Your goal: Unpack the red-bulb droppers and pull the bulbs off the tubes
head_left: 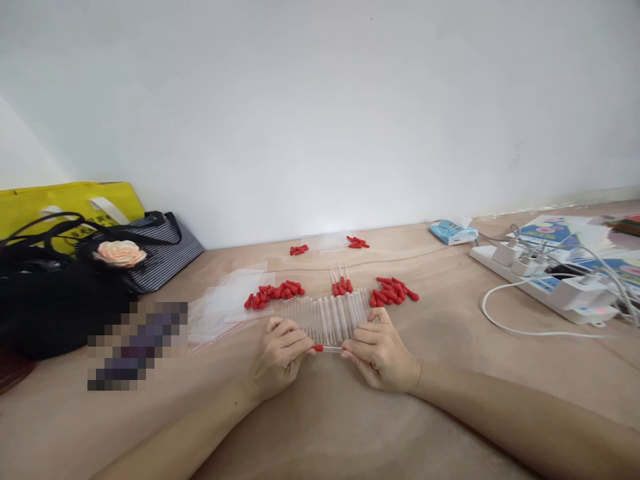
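Observation:
Between my hands lies a clear dropper tube point(332, 349), level, with a red rubber bulb point(319, 348) on its left end. My left hand point(281, 353) pinches the bulb, and its fingertips hide part of it. The tube's right end is in the closed fingers of my right hand point(379, 351). Just beyond my hands is a row of clear tubes point(333, 316) lying side by side. Red bulbs are heaped to the left point(275, 291) and to the right point(393, 292) of the row. Several droppers with red bulbs point(342, 286) lie behind it.
Clear plastic bags point(227, 297) lie at the left, near a black bag point(55, 300) and a striped bag point(170, 250). Farther back are more tubes point(333, 243). A power strip point(540, 283) with cables and a tissue pack point(453, 232) stand at the right, before the wall.

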Motion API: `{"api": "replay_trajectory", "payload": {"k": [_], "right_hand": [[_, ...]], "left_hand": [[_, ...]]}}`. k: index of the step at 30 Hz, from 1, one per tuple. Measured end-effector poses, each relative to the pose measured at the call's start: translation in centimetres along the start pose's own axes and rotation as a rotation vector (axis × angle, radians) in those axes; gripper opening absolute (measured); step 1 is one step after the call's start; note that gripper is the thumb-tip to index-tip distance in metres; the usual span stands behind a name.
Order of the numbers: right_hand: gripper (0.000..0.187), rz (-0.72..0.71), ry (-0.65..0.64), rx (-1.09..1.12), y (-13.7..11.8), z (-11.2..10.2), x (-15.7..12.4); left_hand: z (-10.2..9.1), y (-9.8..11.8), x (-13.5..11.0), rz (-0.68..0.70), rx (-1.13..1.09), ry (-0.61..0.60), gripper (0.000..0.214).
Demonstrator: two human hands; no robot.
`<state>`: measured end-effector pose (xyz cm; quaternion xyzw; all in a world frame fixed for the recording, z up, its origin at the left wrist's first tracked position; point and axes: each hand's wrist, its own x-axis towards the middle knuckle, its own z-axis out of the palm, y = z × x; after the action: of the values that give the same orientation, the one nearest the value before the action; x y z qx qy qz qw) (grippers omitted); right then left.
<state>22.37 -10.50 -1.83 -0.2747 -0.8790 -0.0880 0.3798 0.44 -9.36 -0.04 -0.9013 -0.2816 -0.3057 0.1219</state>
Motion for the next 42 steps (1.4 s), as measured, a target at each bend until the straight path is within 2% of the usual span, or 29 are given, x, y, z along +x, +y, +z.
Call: {"api": "replay_trajectory", "payload": {"k": [6,10,13,17,19,22,27,32,37,42], "right_hand": [[0.023,0.105,0.092,-0.005,0.7,-0.2,-0.7],[0.013,0.130,0.202,0.019,1.2,0.3,-0.7],[0.011,0.182,0.259,0.051,1.4,0.4,-0.4],[0.013,0.183,0.305,0.036,1.5,0.6,1.1],[0.015,0.156,0.287,-0.021,1.5,1.2,2.3],[0.015,0.138,0.232,-0.160,1.2,2.8,4.1],[0.018,0.140,0.027,-0.298,0.5,4.9,5.1],[0.023,0.170,-0.156,-0.298,-0.6,4.6,5.1],[0.037,0.178,-0.257,-0.271,-1.0,4.0,5.1],[0.047,0.181,-0.279,-0.233,-1.2,3.9,4.9]], "left_hand": [[-0.8,-1.9,-1.7,-0.162,-0.021,0.119,0.012],[-0.6,-2.2,-1.8,-0.254,-0.077,0.172,0.020],[-0.6,-3.2,-1.5,-0.444,0.016,0.244,0.025],[-1.0,-6.2,-1.7,-0.710,0.064,0.286,0.029],[-1.1,-7.6,-2.1,-0.791,0.059,0.342,0.033],[-1.0,-8.7,-2.5,-0.824,0.113,0.370,0.034],[-0.7,-9.1,-2.5,-0.921,0.179,0.318,0.027],[-0.6,-9.4,-2.4,-1.052,0.138,0.197,0.029],[-0.8,-9.4,-2.5,-1.019,0.136,0.135,0.031],[-0.7,-9.2,-2.8,-0.907,0.220,0.209,0.031]]}}
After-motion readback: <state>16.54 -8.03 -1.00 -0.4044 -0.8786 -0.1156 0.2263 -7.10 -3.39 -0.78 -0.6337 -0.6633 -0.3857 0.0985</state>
